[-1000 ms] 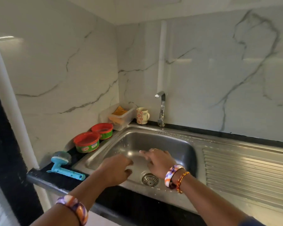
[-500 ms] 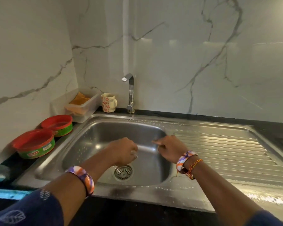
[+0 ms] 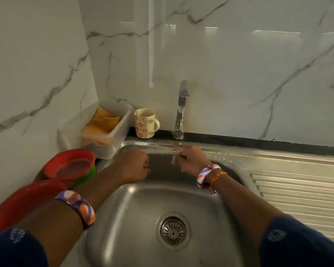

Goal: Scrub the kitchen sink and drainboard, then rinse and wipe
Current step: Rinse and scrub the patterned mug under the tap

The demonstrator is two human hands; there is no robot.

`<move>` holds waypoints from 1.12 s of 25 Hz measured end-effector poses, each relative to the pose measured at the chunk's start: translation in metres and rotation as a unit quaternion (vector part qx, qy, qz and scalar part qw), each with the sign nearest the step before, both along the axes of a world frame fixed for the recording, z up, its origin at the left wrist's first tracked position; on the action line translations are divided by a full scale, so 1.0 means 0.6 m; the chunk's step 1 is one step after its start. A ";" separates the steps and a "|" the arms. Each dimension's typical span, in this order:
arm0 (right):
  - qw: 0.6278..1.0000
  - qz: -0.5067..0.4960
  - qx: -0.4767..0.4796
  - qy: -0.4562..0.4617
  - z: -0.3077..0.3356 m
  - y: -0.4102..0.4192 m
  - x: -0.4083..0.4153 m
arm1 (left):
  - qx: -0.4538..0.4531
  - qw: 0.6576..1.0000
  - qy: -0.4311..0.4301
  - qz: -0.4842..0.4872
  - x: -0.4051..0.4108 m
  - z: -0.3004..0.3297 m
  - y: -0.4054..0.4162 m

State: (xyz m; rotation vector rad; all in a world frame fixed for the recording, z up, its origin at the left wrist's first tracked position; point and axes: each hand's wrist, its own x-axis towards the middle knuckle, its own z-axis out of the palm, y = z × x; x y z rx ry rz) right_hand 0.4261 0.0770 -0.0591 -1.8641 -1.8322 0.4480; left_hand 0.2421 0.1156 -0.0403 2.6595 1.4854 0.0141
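Over the sink [image 3: 123,218], the right hand [image 3: 189,160] points a loose finger toward the tap [image 3: 181,106] just beyond; the left hand [image 3: 131,166], fisted and apparently empty, hangs farther off.

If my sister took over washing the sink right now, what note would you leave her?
Left hand: fingers curled, over the basin's back left, seemingly holding nothing.
Right hand: forefinger stretched toward the tap, holding nothing.
Sink looks bare, drain strainer in place; drainboard to the right.
Two red tubs sit left; orange cloths lie in the clear box.
No scrubber in hand and no suds visible: scrubbing, rinsing and wiping remain.
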 end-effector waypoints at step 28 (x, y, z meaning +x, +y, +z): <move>0.820 -0.283 -0.041 0.496 0.001 0.036 0.020 | -0.110 0.961 -0.253 0.013 0.126 0.029 0.192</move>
